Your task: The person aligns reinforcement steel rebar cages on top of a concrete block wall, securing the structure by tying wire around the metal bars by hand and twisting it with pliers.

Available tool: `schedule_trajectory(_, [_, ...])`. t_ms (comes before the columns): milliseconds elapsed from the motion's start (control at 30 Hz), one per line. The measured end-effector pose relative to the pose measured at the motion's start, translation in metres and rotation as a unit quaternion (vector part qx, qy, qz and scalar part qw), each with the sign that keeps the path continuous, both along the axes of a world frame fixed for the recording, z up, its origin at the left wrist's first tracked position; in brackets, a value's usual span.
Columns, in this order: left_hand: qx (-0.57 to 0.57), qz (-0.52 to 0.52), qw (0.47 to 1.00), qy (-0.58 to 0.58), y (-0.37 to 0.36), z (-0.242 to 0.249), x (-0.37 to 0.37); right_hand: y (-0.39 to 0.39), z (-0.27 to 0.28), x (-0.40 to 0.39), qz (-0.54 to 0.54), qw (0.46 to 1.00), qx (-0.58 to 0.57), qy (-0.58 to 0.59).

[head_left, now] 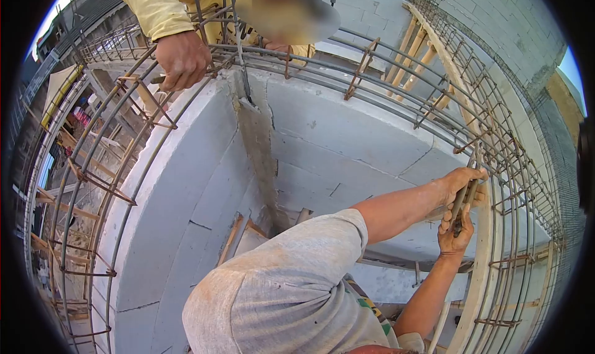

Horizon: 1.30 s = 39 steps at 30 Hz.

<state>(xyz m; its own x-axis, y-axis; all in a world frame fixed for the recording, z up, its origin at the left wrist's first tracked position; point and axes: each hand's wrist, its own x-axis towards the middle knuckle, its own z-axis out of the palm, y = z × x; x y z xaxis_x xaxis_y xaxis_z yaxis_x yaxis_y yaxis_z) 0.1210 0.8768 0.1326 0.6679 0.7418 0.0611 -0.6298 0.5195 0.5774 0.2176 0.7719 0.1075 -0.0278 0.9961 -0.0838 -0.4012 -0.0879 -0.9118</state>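
Note:
My left hand (460, 185) is closed around the upper part of a pair of long-handled pincers (460, 206), close to the rebar cage (496, 168) on top of the right wall. Lower down, my right hand (455, 237) is closed on the handles. The pincers point upward, their jaws against the bars near a stirrup; any tie wire there is too small to make out. Both my arms reach to the right from grey sleeves (297, 261).
A co-worker in a yellow sleeve (155, 13) has a hand (183, 60) at the left cage (124, 137), near the block walls' corner (251, 125). Upright bars (238, 38) rise there. A wooden board (480, 279) runs beside the right cage. Timber props (412, 63) stand behind.

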Motion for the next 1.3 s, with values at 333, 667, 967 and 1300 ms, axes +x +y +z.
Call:
schedule_trajectory(333, [0.26, 0.242, 0.778, 0.519, -0.015, 0.016, -0.013, 0.023, -0.026, -0.026, -0.063, 0.96, 0.032, -0.269])
schedule_trajectory(667, [0.213, 0.126, 0.915, 0.318, -0.002, 0.009, -0.047, 0.039, -0.057, -0.017, 0.154, 0.98, 0.076, 0.098])
schedule_trajectory(967, [0.249, 0.182, 0.866, 0.394, 0.016, -0.012, -0.054, 0.048, -0.031, -0.006, 0.123, 0.99, 0.007, -0.075])
schedule_trajectory(1300, [0.157, 0.103, 0.905, 0.381, -0.014, -0.045, -0.112, -0.002, -0.054, -0.011, 0.028, 0.994, 0.0, -0.109])
